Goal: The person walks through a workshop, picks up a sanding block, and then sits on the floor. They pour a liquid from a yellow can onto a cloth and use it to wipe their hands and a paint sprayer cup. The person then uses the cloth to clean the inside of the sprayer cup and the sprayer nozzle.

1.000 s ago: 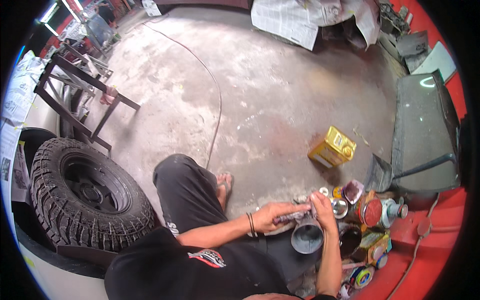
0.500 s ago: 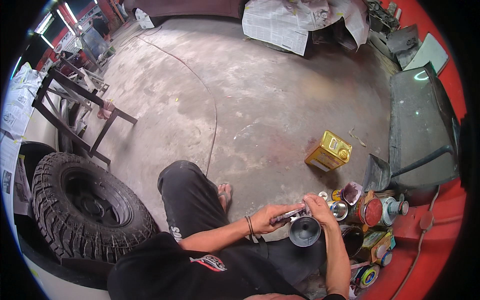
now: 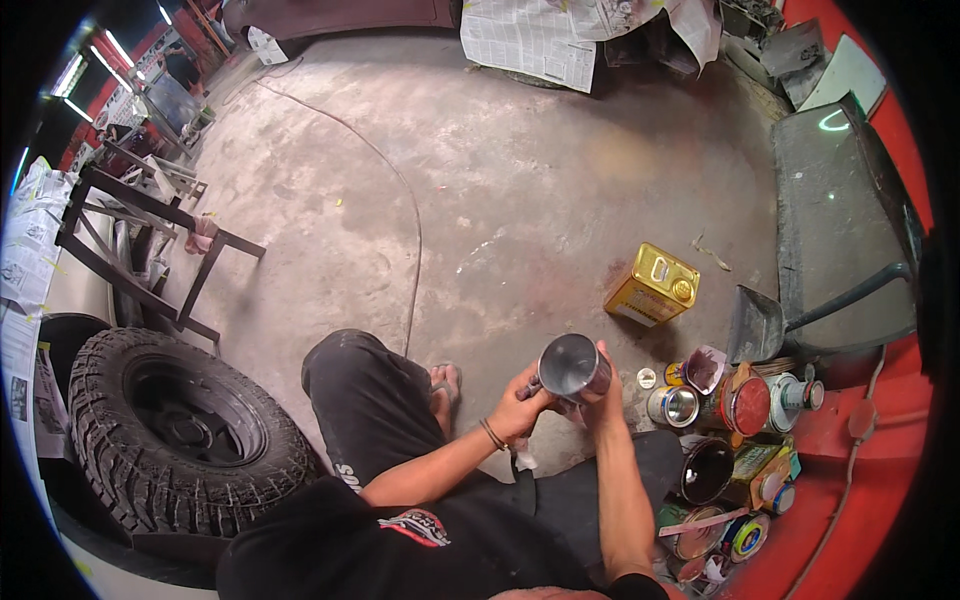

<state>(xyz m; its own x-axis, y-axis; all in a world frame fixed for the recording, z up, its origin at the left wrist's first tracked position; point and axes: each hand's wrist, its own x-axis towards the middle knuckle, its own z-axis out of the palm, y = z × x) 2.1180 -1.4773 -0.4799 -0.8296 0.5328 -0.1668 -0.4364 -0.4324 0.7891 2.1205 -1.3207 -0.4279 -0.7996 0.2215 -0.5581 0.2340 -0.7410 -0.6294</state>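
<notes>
Where hands (image 3: 560, 400) meet, cup's (image 3: 572, 367) underside hidden.

metal cup (image 3: 572, 368): shiny bare metal, smooth | floor (image 3: 520, 200): matt rough concrete, stained | tyre (image 3: 180, 435): matt black rubber, knobbly | yellow can (image 3: 652, 285): glossy tin | newspaper (image 3: 528, 38): matt paper

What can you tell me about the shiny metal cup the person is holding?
The metal cup is a small silvery cylinder with a dull shine. It is tipped on its side, its round end toward the camera. The right hand grips it from the right and the left hand touches its lower left. It hangs above the concrete floor, near open paint cans.
</notes>
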